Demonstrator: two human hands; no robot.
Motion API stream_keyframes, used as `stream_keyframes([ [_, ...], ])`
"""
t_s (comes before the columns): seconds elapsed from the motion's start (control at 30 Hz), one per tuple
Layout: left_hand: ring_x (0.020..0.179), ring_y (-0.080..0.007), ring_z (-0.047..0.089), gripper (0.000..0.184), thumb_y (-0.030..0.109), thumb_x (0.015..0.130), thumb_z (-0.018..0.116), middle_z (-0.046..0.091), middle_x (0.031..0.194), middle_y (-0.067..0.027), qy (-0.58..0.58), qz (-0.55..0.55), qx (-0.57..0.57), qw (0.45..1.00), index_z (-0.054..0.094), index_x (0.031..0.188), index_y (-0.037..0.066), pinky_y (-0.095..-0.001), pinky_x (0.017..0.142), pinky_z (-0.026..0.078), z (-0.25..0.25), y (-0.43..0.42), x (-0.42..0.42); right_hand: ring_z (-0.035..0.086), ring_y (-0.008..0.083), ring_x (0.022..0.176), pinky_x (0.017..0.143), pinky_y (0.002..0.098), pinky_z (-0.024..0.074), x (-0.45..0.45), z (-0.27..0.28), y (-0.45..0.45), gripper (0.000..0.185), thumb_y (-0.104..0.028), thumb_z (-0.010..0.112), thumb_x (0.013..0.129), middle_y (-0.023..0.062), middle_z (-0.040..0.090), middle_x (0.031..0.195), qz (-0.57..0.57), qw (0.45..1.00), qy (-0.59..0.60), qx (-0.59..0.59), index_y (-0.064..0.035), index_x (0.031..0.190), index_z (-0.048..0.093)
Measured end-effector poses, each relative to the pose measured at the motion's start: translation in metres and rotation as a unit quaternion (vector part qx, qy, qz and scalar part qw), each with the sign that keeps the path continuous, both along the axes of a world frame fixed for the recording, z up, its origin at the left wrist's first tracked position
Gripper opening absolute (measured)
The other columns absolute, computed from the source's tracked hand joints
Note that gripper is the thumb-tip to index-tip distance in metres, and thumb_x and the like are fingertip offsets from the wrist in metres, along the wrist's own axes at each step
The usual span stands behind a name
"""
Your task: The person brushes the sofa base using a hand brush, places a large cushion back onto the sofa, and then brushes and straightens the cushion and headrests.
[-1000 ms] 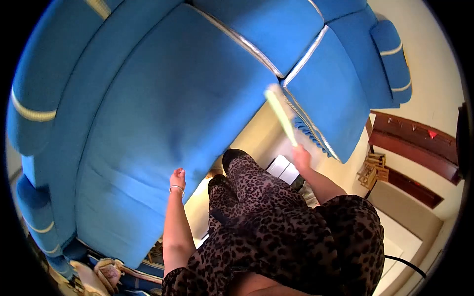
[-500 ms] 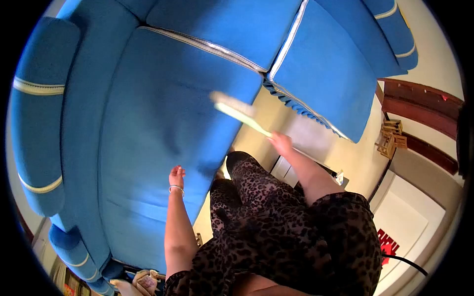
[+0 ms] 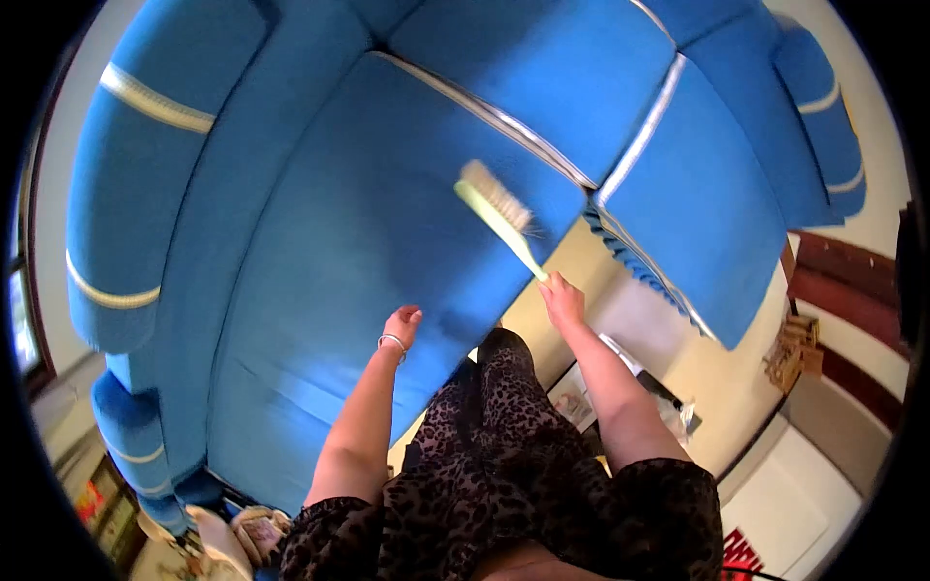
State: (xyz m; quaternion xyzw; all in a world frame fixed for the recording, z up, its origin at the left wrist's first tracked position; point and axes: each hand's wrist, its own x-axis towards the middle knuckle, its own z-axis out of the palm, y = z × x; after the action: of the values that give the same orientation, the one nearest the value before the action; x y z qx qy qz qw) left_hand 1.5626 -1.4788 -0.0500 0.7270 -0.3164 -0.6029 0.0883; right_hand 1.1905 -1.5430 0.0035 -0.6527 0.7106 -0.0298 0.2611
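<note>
My right hand [image 3: 564, 300] is wrapped round the handle end of a pale green brush [image 3: 506, 225]. The brush's light bristles point up and to the right, over the blue sofa seat [image 3: 329, 223]. Whether they touch the fabric I cannot tell. Over the seat's front part hangs my left hand [image 3: 404, 326], with a bracelet [image 3: 392, 342] at the wrist. Its fingers are curled, and I see nothing in them.
Another seat section [image 3: 702, 194] with white piping juts out at the right. A wooden stool [image 3: 794, 351] stands on the floor beyond it. Cloth items [image 3: 257, 533] lie at the lower left, and a low table [image 3: 578, 399] is beside my legs.
The brush swung left over the seat, then its head turned more upright and its bristles came into clearer view. The camera view has shifted, and my left hand appears farther right.
</note>
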Motion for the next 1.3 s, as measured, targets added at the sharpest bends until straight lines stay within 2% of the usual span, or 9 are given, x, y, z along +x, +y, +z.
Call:
stream_keyframes([
  [0.1,0.098,-0.0237,0.062,0.034,0.025,0.088,0.058,0.065,0.106,-0.0146,-0.019,-0.030,-0.034,0.999,0.059,0.113,0.003,-0.0328,0.086,0.047,0.038,-0.025,0.005,0.060,0.0377,0.072,0.062,0.0477,0.0470,-0.014,-0.012,-0.023,0.028,-0.034,0.057,0.086,0.0168,0.062,0.077,0.092,0.994,0.026,0.045,-0.0067,0.092,0.051],
  [0.27,0.096,-0.0282,0.061,0.030,0.025,0.087,0.053,0.065,0.102,-0.0147,-0.073,-0.049,-0.091,0.992,0.060,0.109,0.005,-0.0355,0.083,0.048,0.018,-0.038,0.094,0.059,0.0413,0.074,0.064,0.0516,0.0450,-0.105,0.023,0.070,0.027,-0.035,0.055,0.088,0.0207,0.062,0.077,-0.056,0.984,0.137,0.099,-0.0079,0.090,0.052],
  [0.4,0.100,-0.0322,0.059,0.029,0.025,0.086,0.053,0.063,0.105,-0.0175,-0.247,-0.058,-0.106,0.961,0.061,0.106,0.005,-0.0379,0.084,0.047,0.005,-0.049,0.169,0.058,0.0430,0.071,0.061,0.0522,0.0432,-0.098,0.062,0.102,0.029,-0.037,0.054,0.089,0.0210,0.060,0.073,-0.138,0.972,0.179,0.070,-0.0078,0.090,0.050],
  [0.47,0.104,-0.0340,0.057,0.031,0.025,0.086,0.055,0.062,0.106,-0.0188,-0.225,0.021,-0.149,0.963,0.061,0.109,0.005,-0.0398,0.088,0.045,-0.006,-0.055,0.197,0.057,0.0437,0.069,0.060,0.0520,0.0429,-0.079,0.060,0.089,0.029,-0.035,0.058,0.087,0.0212,0.059,0.069,-0.152,0.978,0.141,0.027,-0.0074,0.088,0.050],
  [0.7,0.113,-0.0326,0.050,0.038,0.027,0.088,0.055,0.052,0.126,-0.0145,-0.433,-0.022,-0.118,0.893,0.054,0.121,0.009,-0.0414,0.093,0.044,0.001,-0.144,0.242,0.056,0.0391,0.068,0.058,0.0489,0.0412,0.048,0.006,-0.099,0.024,-0.025,0.067,0.078,0.0162,0.057,0.073,0.212,0.977,-0.015,-0.024,-0.0058,0.080,0.052],
  [0.87,0.119,-0.0263,0.046,0.039,0.027,0.087,0.056,0.051,0.127,-0.0055,-0.508,-0.019,-0.104,0.855,0.052,0.125,0.017,-0.0393,0.095,0.044,-0.003,-0.185,0.283,0.058,0.0273,0.073,0.060,0.0391,0.0463,0.192,-0.007,-0.281,0.018,-0.019,0.069,0.067,0.0055,0.055,0.077,0.471,0.875,0.005,-0.116,-0.0134,0.080,0.058],
  [1.0,0.116,-0.0241,0.048,0.038,0.028,0.086,0.058,0.051,0.125,-0.0025,-0.518,-0.051,-0.131,0.843,0.055,0.122,0.019,-0.0378,0.093,0.046,-0.028,-0.166,0.325,0.058,0.0257,0.076,0.061,0.0384,0.0470,0.269,-0.026,-0.317,0.017,-0.024,0.068,0.069,0.0037,0.054,0.078,0.618,0.772,-0.087,-0.122,-0.0144,0.080,0.058],
  [1.2,0.108,-0.0224,0.053,0.025,0.024,0.085,0.058,0.057,0.110,-0.0007,-0.531,-0.070,-0.166,0.828,0.061,0.108,0.016,-0.0370,0.084,0.051,-0.041,-0.148,0.358,0.058,0.0261,0.082,0.068,0.0408,0.0480,0.299,-0.058,-0.254,0.024,-0.031,0.065,0.076,0.0076,0.055,0.083,0.714,0.693,-0.099,0.023,-0.0116,0.091,0.060],
  [1.3,0.102,-0.0226,0.056,0.018,0.021,0.083,0.056,0.058,0.105,-0.0029,-0.549,-0.143,-0.150,0.810,0.062,0.099,0.012,-0.0367,0.078,0.052,-0.040,-0.149,0.362,0.057,0.0269,0.091,0.078,0.0405,0.0478,0.353,-0.075,-0.275,0.030,-0.031,0.063,0.079,0.0086,0.058,0.097,0.613,0.760,-0.164,-0.141,-0.0099,0.101,0.061],
])
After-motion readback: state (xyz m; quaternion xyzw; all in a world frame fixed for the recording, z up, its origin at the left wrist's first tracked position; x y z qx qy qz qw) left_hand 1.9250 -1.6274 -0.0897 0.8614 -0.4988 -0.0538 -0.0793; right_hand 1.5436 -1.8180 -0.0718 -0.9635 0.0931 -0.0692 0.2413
